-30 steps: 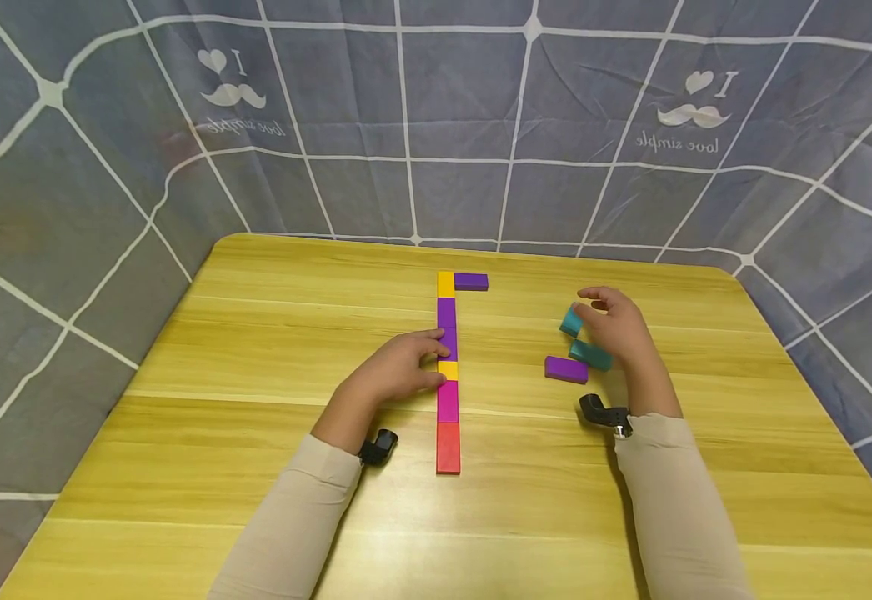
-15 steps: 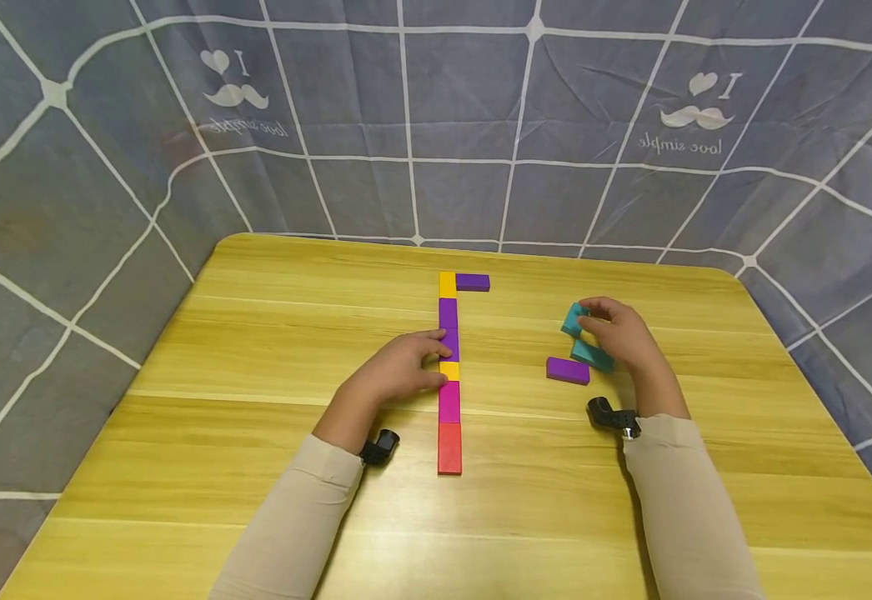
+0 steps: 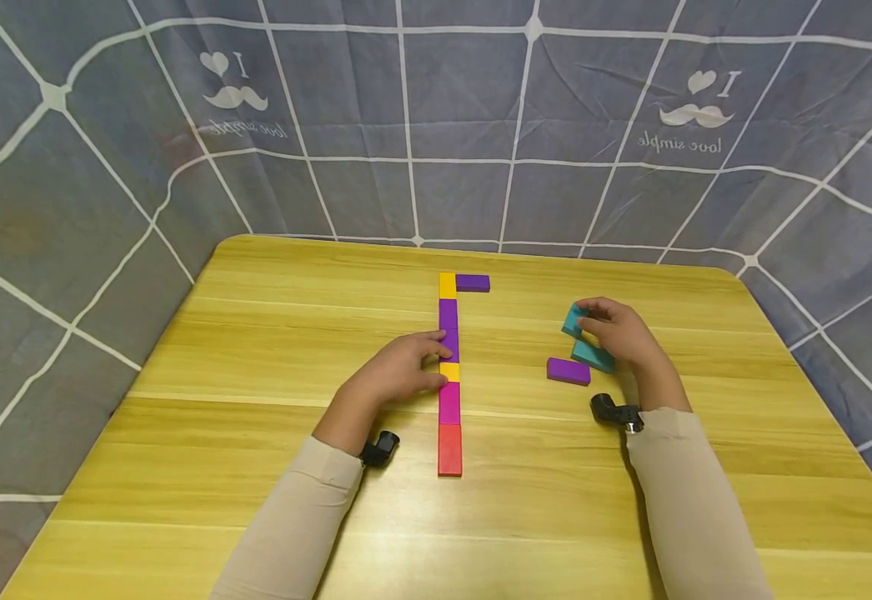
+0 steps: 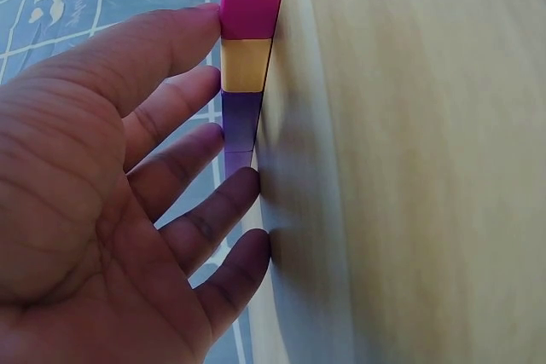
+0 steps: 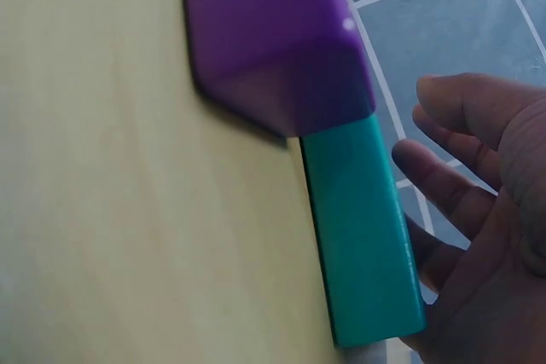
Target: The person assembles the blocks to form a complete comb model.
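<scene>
Bottom edge of the frame, nearest: 2 beige cloth sleeves (image 3: pixel 289 517), each arm with a black wrist camera (image 3: pixel 382 448) strapped on. Both arms reach over a yellow wood-grain table (image 3: pixel 271 308).

Just below centre: flat red rectangular block (image 3: pixel 449 450), near end of a straight upright line. Above it, end to end: magenta rectangular block (image 3: pixel 448 403), short yellow block (image 3: pixel 450 372), then 2 purple rectangular blocks (image 3: pixel 448 313), then a far yellow block (image 3: pixel 447 286).

Left hand (image 3: pixel 402 367), centre of frame, sits at the left side of that line. Fingers spread and relaxed, not wrapped around anything. Left wrist view has the thumb tip against the magenta block and the next fingertips by the short yellow block and the purple beyond it.

Right of centre: loose purple brick-shaped block (image 3: pixel 568 372), then a lower teal rectangular block (image 3: pixel 593 356) slanted just beside it. Directly above, an upper teal block (image 3: pixel 572 321), tilted, with its right side partly behind fingers.

Right hand (image 3: pixel 619 333) is at that upper teal block, fingers bent, thumb low. Can't tell from here whether it's pinching it; right wrist view doesn't settle it.

Upper centre of the table: violet crosswise block (image 3: pixel 473 283), set sideways against the far yellow block's right side.

Top of frame: grey-blue curtain (image 3: pixel 466 108), white grid lines, 2 mirrored moustache prints (image 3: pixel 235 97).
</scene>
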Available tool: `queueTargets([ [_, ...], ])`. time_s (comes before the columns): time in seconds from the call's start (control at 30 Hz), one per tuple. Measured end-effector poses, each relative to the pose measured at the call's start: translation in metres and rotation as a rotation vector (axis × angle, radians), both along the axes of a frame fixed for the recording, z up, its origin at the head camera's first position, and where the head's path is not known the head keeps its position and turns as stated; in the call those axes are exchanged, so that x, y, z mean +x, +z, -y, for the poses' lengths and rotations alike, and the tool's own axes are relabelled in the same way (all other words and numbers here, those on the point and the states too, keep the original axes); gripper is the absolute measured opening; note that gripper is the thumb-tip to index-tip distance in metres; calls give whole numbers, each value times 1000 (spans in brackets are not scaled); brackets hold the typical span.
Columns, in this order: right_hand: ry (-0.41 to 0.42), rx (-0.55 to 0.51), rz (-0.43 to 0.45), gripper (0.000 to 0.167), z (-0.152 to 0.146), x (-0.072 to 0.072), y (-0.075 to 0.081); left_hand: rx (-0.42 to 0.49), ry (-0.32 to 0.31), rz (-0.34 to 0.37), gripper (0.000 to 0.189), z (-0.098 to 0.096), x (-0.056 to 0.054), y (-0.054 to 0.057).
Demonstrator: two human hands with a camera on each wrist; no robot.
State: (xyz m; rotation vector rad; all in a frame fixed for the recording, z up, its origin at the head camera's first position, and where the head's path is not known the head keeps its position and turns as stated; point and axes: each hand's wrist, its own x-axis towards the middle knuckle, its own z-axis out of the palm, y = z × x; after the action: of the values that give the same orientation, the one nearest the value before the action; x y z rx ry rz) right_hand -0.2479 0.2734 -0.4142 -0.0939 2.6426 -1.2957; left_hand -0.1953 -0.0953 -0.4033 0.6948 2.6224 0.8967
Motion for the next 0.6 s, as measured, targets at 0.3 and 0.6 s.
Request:
queueTargets([
  [0.3,2,17,-12,43,0,-2,-8,-10,4,3,42,1,1,-2],
  [0.6,29,66,-93,38,0,-4,-15,-6,-4,0,42,2,1,-3],
])
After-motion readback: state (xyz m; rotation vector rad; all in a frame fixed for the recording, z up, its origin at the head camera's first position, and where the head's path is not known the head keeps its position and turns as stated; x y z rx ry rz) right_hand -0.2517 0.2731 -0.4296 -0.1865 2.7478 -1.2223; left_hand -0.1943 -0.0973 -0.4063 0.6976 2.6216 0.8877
